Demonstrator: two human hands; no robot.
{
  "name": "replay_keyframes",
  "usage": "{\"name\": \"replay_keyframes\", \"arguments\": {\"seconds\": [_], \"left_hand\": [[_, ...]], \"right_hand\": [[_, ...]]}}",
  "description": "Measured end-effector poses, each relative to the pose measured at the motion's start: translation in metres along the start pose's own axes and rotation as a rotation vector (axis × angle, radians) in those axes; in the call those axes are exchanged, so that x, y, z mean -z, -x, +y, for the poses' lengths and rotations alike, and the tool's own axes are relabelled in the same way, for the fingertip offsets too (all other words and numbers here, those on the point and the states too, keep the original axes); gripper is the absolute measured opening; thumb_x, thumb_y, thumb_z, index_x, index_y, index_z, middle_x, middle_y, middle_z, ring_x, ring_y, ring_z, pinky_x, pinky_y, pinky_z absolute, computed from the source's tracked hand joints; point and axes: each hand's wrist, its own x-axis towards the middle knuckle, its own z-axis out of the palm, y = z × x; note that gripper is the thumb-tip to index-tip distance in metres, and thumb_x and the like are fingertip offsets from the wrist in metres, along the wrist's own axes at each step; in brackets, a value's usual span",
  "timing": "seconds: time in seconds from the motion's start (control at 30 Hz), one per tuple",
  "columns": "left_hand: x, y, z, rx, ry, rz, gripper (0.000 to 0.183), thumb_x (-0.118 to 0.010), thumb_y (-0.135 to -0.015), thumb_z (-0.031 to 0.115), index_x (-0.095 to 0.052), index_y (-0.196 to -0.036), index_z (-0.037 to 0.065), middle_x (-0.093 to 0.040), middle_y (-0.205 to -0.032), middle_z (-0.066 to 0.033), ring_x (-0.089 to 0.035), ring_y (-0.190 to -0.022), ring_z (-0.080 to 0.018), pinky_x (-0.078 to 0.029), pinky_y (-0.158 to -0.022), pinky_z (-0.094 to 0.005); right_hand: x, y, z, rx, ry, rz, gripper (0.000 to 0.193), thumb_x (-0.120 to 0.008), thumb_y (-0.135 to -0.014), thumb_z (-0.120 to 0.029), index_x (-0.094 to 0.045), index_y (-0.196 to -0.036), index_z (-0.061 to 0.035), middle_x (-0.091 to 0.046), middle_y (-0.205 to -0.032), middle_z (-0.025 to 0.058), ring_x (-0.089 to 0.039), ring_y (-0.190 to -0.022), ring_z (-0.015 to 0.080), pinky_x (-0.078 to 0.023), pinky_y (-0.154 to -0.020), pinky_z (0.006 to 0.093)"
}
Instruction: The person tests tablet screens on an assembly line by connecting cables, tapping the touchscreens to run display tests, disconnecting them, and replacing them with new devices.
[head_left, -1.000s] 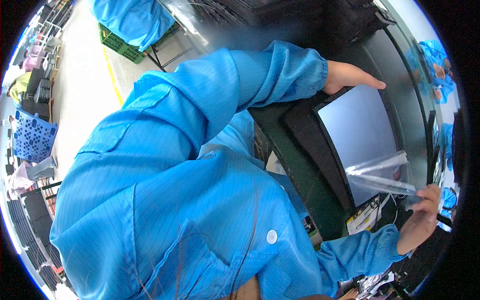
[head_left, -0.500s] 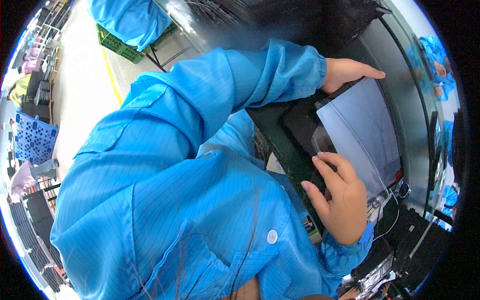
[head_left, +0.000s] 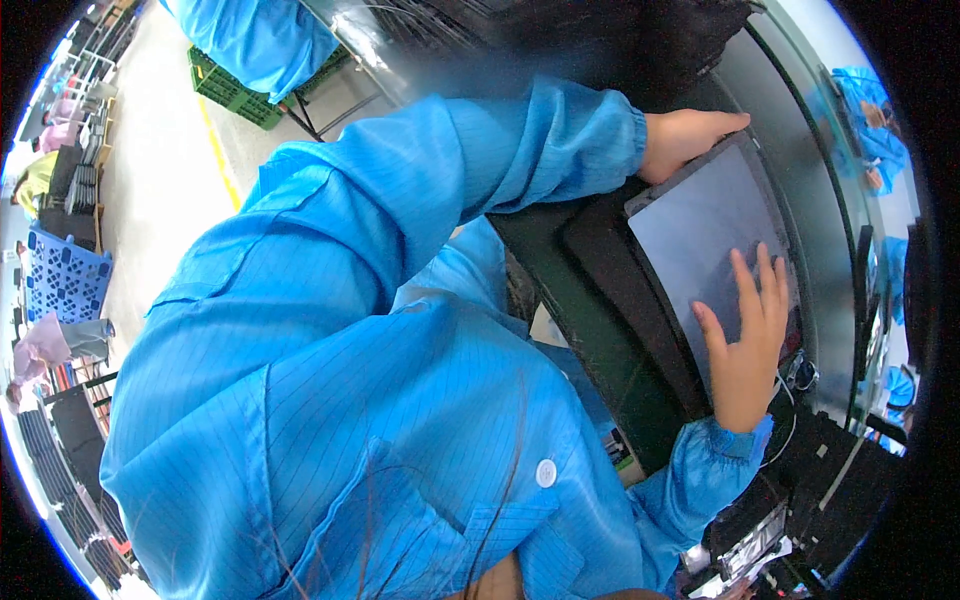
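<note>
A flat, dark-edged screen panel (head_left: 680,235) with a smooth grey-blue face lies on the dark workbench to my right. At its far left corner, my left hand (head_left: 688,142) grips the edge, thumb stretched along the rim and the other fingers mostly hidden. My right hand (head_left: 748,345) is spread over the near right part of the face, palm toward it, fingers apart and holding nothing. Whether its fingertips touch the surface I cannot tell. Under the panel's left side is a black flat piece (head_left: 625,280).
A metal rail (head_left: 815,190) runs behind the panel, with a white cable (head_left: 790,430) at its near end. Black material (head_left: 600,50) is heaped at the far side. A green crate (head_left: 235,90) and a blue basket (head_left: 68,275) stand on the floor to the left.
My right hand has moved from pinching near the panel's left edge to lying spread over its face. The clear film that stood raised there no longer shows. My left thumb shifted slightly left.
</note>
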Motion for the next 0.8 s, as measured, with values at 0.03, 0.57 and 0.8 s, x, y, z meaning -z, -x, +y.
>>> {"name": "replay_keyframes", "arguments": {"seconds": [0.03, 0.57, 0.8], "left_hand": [[0.001, 0.000, 0.000, 0.015, 0.008, 0.005, 0.055, -0.030, -0.088, 0.048, -0.054, -0.104, 0.001, -0.056, -0.107, -0.0151, -0.056, -0.093, -0.0267, -0.042, -0.084, -0.0417], [0.009, -0.013, -0.006, 0.023, 0.000, 0.060, 0.044, -0.036, -0.088, 0.042, -0.054, -0.105, 0.005, -0.060, -0.101, -0.0090, -0.058, -0.086, -0.0198, -0.045, -0.080, -0.0356], [0.005, -0.008, -0.006, -0.020, -0.012, 0.073, 0.046, -0.037, -0.088, 0.043, -0.054, -0.102, 0.002, -0.061, -0.096, -0.0130, -0.060, -0.080, -0.0194, -0.048, -0.076, -0.0340]], "right_hand": [[0.000, 0.004, 0.007, -0.001, 0.002, -0.002, 0.045, -0.063, -0.071, -0.014, -0.052, -0.114, -0.0091, -0.039, -0.128, 0.0139, -0.033, -0.120, 0.0337, -0.027, -0.098, 0.0412], [0.015, 0.075, 0.082, -0.333, -0.273, 0.062, 0.093, -0.077, -0.046, -0.018, -0.032, -0.126, -0.0066, -0.028, -0.134, 0.0114, -0.026, -0.124, 0.0271, -0.016, -0.103, 0.0380], [0.012, 0.074, 0.073, -0.272, -0.287, -0.019, 0.115, -0.078, -0.041, -0.031, -0.016, -0.134, -0.0037, -0.019, -0.138, 0.0136, -0.018, -0.127, 0.0280, -0.012, -0.105, 0.0384]]}}
